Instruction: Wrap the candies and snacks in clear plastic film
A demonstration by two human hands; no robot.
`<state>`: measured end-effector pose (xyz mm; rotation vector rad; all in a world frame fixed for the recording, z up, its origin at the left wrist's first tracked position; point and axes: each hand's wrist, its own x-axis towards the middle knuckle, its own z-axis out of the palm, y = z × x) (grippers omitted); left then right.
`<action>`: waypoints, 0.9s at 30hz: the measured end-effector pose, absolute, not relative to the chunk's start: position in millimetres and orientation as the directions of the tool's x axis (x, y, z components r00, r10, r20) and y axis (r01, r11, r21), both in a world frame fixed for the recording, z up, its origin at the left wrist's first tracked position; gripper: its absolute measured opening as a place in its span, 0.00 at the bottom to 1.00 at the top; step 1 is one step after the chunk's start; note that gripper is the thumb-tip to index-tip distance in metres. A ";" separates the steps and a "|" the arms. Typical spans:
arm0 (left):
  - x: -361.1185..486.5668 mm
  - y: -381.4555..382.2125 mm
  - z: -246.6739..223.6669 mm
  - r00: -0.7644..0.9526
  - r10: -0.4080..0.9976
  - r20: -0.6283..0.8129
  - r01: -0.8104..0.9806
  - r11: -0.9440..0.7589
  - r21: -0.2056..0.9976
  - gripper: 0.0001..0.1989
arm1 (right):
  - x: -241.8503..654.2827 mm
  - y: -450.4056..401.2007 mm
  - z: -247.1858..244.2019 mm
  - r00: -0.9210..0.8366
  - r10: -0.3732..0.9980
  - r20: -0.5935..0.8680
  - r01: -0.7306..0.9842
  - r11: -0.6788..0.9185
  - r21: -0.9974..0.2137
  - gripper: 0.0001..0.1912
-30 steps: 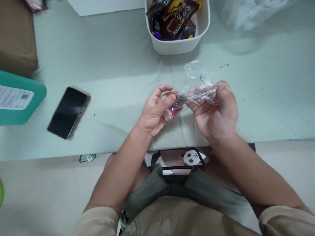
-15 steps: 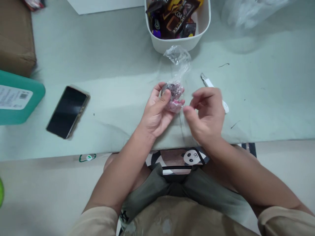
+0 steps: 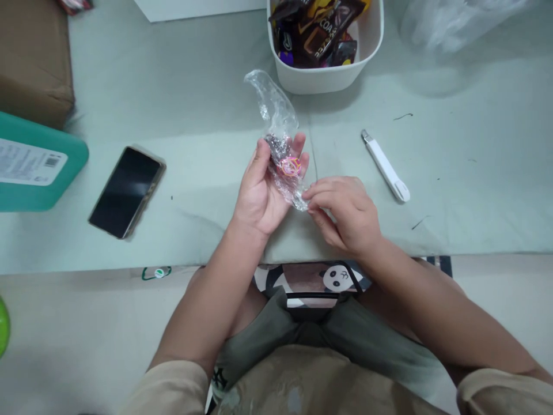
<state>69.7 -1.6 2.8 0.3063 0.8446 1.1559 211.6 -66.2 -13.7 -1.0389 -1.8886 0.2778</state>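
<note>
A crinkled clear plastic bag rests across my left hand, held between the raised thumb and the fingers behind it. Inside it lie a dark bundle and a cluster of thin pink and orange loops that look like small elastic bands. With thumb and fingertips, my right hand pinches the bag's lower end. The other end of the bag stands up loose above my left hand. To the right of my right hand lies a white utility knife on the green cloth.
A white bin of wrapped snacks stands at the back. A phone, a teal container and a cardboard box are on the left. Clear plastic sits at back right. Thin dark strands lie on the cloth.
My left hand has turned and shifted left, so the bag's loose end now leans left and the pink loops face up. My right hand has come in and taken the bag's lower end.
</note>
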 end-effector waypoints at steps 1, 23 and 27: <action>68.3 -1.2 3.4 0.150 0.891 -0.428 -0.684 0.406 0.606 0.11 | 211.8 -66.3 -13.9 -0.216 0.757 0.617 0.565 0.612 -0.553 0.06; 79.0 -20.8 -3.0 0.306 0.892 -0.331 -0.454 0.443 0.773 0.17 | 208.0 -54.0 0.6 0.009 0.984 -0.177 -0.161 -0.173 -0.972 0.32; 76.7 -15.7 -7.4 0.299 0.909 -0.289 -0.443 0.401 0.802 0.21 | 214.0 -52.4 -3.8 0.025 0.974 -0.223 -0.217 -0.212 -0.953 0.28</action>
